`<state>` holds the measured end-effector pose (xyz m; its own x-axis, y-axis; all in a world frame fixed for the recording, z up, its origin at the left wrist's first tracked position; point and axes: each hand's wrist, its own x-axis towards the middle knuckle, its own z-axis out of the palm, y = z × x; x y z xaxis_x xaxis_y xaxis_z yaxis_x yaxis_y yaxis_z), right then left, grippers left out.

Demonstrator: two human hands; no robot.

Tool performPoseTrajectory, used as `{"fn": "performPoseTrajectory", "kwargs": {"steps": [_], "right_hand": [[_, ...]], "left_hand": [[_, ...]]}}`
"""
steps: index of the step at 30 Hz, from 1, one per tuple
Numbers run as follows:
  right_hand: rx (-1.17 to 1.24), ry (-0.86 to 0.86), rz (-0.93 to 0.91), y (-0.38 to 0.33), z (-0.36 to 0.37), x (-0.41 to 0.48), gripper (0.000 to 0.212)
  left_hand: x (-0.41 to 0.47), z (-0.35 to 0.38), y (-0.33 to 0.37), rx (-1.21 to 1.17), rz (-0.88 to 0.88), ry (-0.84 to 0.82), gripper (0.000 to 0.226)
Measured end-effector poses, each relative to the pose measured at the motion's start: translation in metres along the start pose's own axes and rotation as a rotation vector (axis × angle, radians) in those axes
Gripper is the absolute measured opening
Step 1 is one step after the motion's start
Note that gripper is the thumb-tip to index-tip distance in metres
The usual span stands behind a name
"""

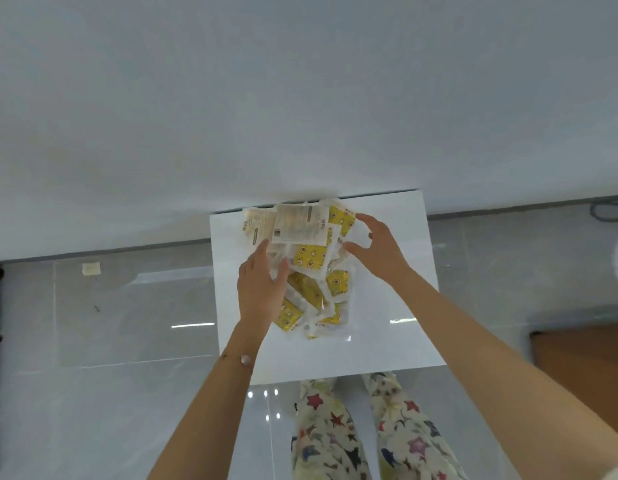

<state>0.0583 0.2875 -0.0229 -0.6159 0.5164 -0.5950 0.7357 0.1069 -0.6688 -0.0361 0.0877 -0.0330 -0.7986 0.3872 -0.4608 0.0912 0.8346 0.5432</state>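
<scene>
Head view: the left hand (262, 289) lies flat on the pile of packets (311, 258), fingers straight and together, gripping nothing. The right hand (376, 247) hovers at the pile's right edge, with thumb and curved fingers spread apart and nothing between them. The packets, yellow-printed and white, overlap in a loose heap at the far middle of the white tabletop (387, 341). The near ones seem to sit inside a clear bag, though glare blurs its outline. Bare tabletop lies right of the pile and towards the near edge; less lies to the left. The table's far edge meets the wall (300, 98), leaving no room behind. Glossy floor tiles (127, 306) surround the other sides. The left hand covers part of the heap, and the print on the packets is too small to read.
</scene>
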Motion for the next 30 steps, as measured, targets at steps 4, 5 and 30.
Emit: {"fn": "performPoseTrajectory", "kwargs": {"steps": [4, 5, 30], "right_hand": [[0.371, 0.094, 0.171, 0.01, 0.013, 0.032, 0.064], [0.456, 0.104, 0.197, 0.012, 0.016, 0.037, 0.064], [0.512, 0.081, 0.273, 0.031, 0.035, 0.032, 0.04]], "left_hand": [[0.026, 0.018, 0.007, -0.401, -0.192, 0.116, 0.021], [0.032, 0.021, 0.009, -0.471, -0.247, 0.142, 0.021], [0.059, 0.015, -0.006, -0.309, -0.247, 0.315, 0.019]]}}
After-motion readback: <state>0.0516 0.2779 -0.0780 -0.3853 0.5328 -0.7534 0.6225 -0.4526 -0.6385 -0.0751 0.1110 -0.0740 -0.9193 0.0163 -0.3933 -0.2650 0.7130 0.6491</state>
